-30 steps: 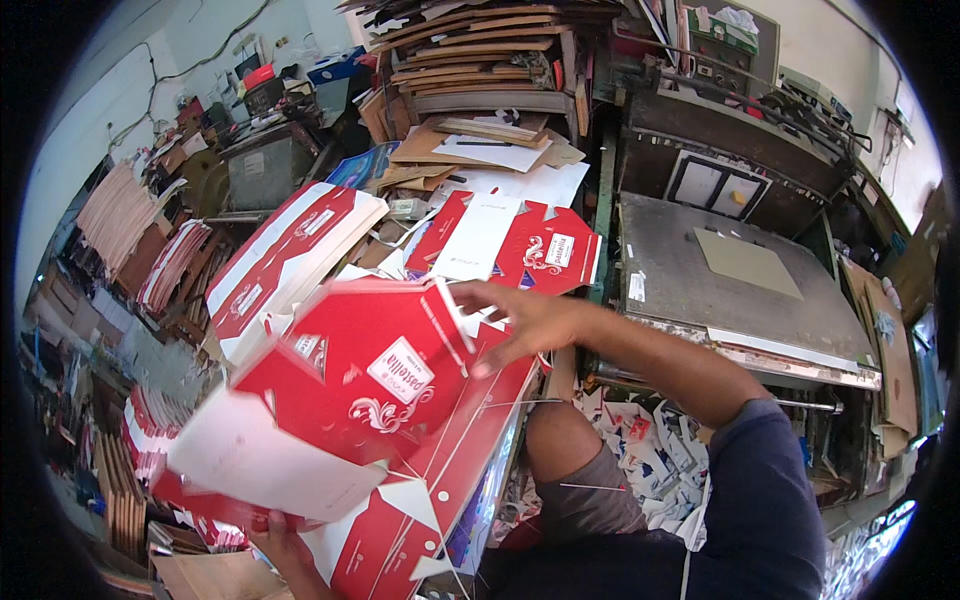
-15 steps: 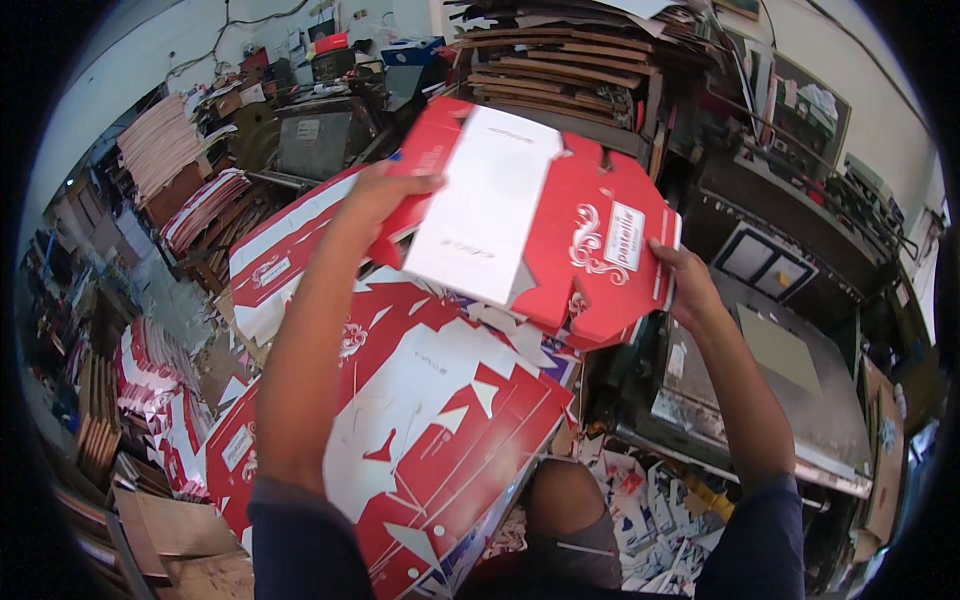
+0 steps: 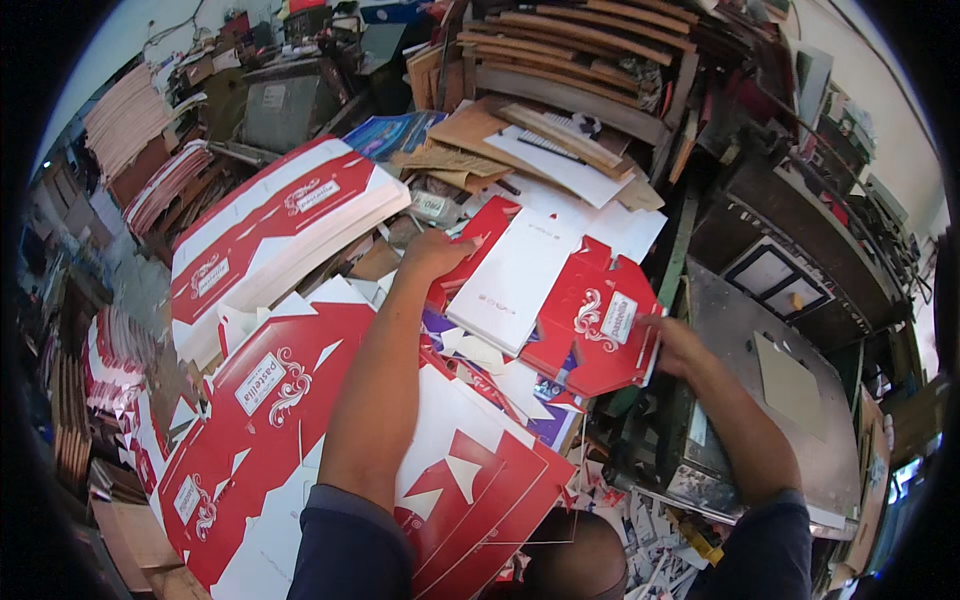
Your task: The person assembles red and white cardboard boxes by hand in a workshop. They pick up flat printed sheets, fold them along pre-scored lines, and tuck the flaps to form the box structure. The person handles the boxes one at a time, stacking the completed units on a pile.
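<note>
A small stack of red-and-white die-cut carton blanks lies flat between my hands, low over the far part of the work surface. My left hand is closed on its left red end, thumb on top. At the right end, my right hand grips the red edge, its other fingers partly hidden. White paper lies just behind the blanks. Nearer to me, below my left forearm, spreads a large pile of printed red-and-white sheets, with cut lines and loose white offcuts on it.
A thick stack of red-and-white printed sheets stands at the left. Boards are piled at the back. To the right is a machine with a flat metal bed. Paper scraps litter the floor by my knee.
Both hands have brought the carton blanks down toward the work surface, still held at both ends. The view has shifted, showing more of the left stack and the white paper behind.
</note>
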The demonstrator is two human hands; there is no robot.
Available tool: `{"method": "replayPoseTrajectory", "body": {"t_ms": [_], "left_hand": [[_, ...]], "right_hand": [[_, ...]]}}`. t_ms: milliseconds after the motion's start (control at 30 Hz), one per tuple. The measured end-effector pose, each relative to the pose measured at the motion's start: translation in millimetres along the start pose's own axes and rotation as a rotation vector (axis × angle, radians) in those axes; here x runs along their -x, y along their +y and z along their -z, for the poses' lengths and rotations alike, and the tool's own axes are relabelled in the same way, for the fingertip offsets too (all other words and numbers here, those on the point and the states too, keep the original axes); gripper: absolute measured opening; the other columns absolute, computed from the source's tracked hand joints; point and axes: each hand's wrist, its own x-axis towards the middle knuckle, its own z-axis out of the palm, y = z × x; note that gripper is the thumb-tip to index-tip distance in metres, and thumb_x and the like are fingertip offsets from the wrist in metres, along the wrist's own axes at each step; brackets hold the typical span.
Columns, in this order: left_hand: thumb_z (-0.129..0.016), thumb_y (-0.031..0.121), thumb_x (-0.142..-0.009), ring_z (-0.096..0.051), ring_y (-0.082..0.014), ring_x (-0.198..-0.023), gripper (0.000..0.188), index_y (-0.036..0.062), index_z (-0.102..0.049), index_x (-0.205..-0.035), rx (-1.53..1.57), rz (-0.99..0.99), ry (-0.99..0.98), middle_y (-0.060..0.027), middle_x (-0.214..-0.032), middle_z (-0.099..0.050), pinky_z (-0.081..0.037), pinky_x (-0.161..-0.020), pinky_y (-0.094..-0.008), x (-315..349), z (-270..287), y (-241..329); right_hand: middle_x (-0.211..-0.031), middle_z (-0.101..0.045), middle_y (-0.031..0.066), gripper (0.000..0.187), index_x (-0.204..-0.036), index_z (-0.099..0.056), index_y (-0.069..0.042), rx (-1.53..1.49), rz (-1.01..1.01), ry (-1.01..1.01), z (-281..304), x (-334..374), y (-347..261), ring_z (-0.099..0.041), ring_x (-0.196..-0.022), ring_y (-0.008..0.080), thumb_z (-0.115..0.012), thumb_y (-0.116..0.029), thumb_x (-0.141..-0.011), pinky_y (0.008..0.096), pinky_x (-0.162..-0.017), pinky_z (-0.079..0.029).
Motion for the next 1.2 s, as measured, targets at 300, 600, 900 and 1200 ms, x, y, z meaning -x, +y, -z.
{"method": "replayPoseTrajectory", "body": {"t_ms": [300,600,900,1200], "left_hand": [[-0.074,0.073,-0.07,-0.067,-0.038,-0.111,0.097,-0.0108,-0.065,-0.118,0.047,0.023,-0.027,-0.0305,-0.12,-0.066,-0.052,-0.094,-0.0419,6.0,1.5,-3.9],[-0.082,0.052,-0.079,-0.069,-0.0223,-0.098,0.069,0.0014,-0.063,-0.122,0.866,-0.357,0.123,-0.0134,-0.113,-0.071,-0.054,-0.089,-0.034,41.3,66.0,47.3],[-0.09,0.034,-0.071,-0.064,-0.0228,-0.115,0.075,0.0089,-0.056,-0.134,0.971,-0.344,-0.06,-0.0103,-0.123,-0.068,-0.046,-0.103,-0.0387,41.2,110.9,17.3],[-0.094,0.027,-0.061,-0.058,-0.0251,-0.123,0.089,0.0077,-0.052,-0.137,1.014,-0.409,-0.212,-0.0102,-0.124,-0.066,-0.038,-0.11,-0.0403,41.9,99.0,11.7]], "right_hand": [[-0.12,-0.066,0.0169,0.054,-0.135,-0.047,0.001,0.139,0.634,0.073,-32.1,55.5,-38.2,-0.069,-0.104,0.0233,-0.072,-0.01,-0.088,0.0393,-0.092,-0.059],[-0.122,-0.067,0.0117,0.054,-0.131,-0.053,-0.002,0.264,1.068,0.146,-48.4,99.4,-60.7,-0.063,-0.112,0.0192,-0.078,-0.025,-0.089,0.0368,-0.101,-0.047],[-0.12,-0.066,0.0093,0.054,-0.129,-0.054,-0.003,0.145,0.917,0.023,-60.2,77.9,-39.6,-0.06,-0.113,0.0185,-0.08,-0.022,-0.085,0.0376,-0.103,-0.043],[-0.123,-0.066,0.0101,0.063,-0.134,-0.053,-0.004,-0.008,0.81,0.042,-62.7,61.0,-26.6,-0.06,-0.116,0.0234,-0.075,-0.01,-0.076,0.0423,-0.104,-0.041]]}}
